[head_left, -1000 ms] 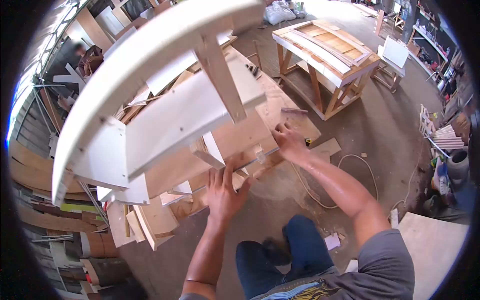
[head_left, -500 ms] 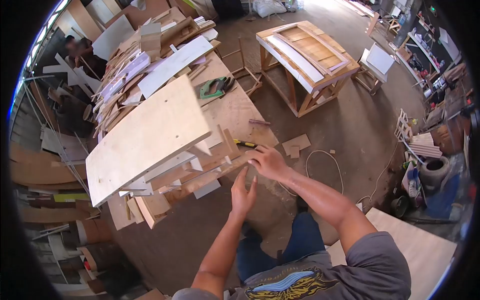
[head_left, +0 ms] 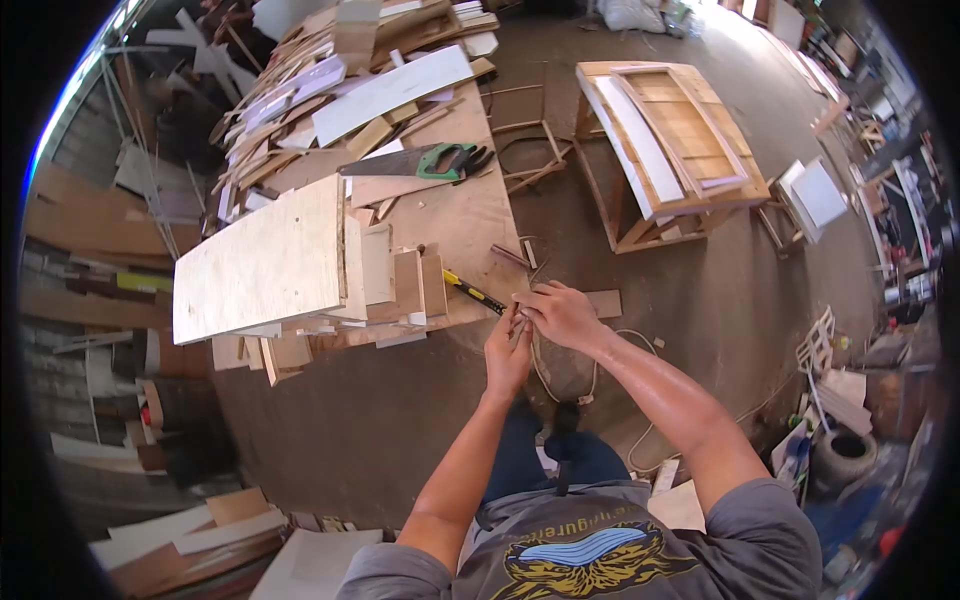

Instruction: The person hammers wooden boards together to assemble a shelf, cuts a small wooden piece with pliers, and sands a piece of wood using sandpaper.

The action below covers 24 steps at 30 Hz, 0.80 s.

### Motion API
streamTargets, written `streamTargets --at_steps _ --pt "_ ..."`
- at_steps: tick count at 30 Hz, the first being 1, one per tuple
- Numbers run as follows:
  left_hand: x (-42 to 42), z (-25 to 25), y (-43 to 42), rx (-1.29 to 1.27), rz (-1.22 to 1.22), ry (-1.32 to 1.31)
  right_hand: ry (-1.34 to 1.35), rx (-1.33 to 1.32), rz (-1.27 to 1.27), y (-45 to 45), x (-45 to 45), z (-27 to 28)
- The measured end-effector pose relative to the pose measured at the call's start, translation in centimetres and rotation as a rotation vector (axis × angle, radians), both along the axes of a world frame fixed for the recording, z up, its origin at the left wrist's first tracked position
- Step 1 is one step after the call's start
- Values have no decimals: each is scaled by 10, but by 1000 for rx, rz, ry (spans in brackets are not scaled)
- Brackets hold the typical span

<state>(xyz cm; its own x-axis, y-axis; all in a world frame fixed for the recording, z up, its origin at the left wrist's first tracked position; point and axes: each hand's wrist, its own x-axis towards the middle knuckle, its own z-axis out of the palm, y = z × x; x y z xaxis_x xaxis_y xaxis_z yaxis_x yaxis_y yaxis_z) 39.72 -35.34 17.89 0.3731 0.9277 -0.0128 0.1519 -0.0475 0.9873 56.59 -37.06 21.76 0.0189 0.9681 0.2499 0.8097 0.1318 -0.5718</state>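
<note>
One view, from the head: holding the left hand (head_left: 508, 358) and the right hand (head_left: 565, 318) close together, just past the near edge of the surface (head_left: 470, 215). Bending the fingers of both hands nearly closed, tip near tip; maybe pinching something tiny, but not showing clearly enough to tell. Having a yellow and black tool (head_left: 474, 291) right beside those fingers, maybe touching, maybe not. Letting the wooden piece (head_left: 300, 265) sit on the surface, off to the left, out of both hands. Looking partly built: showing a big pale board (head_left: 255, 258) on top and small boards (head_left: 378, 264) set under it, seemingly joined already. Showing open gaps at the near end, so perhaps not all finished; hiding the underside, so not telling how much is left. Having a green-handled saw (head_left: 415, 164) lying behind, near a scrap pile (head_left: 340, 70), not being used.
</note>
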Motion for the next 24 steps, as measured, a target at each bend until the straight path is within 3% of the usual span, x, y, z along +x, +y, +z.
streamTargets --at_steps 5,7,10,17,23,24 --pt "7 -12 42 -50 124 66 8 -49 153 65 8 -25" --pt "14 -36 65 56 200 99 -19 -138 205 95 12 -25" --pt "29 -56 100 129 294 158 -19 -70 291 142 24 -54" --pt "38 -89 130 325 517 492 -118 -375 395 235 36 -75" --pt "38 -113 113 -7 644 910 -107 -704 509 284 -21 -106" --pt "41 -116 114 -15 716 878 -121 -729 533 288 -31 -113"
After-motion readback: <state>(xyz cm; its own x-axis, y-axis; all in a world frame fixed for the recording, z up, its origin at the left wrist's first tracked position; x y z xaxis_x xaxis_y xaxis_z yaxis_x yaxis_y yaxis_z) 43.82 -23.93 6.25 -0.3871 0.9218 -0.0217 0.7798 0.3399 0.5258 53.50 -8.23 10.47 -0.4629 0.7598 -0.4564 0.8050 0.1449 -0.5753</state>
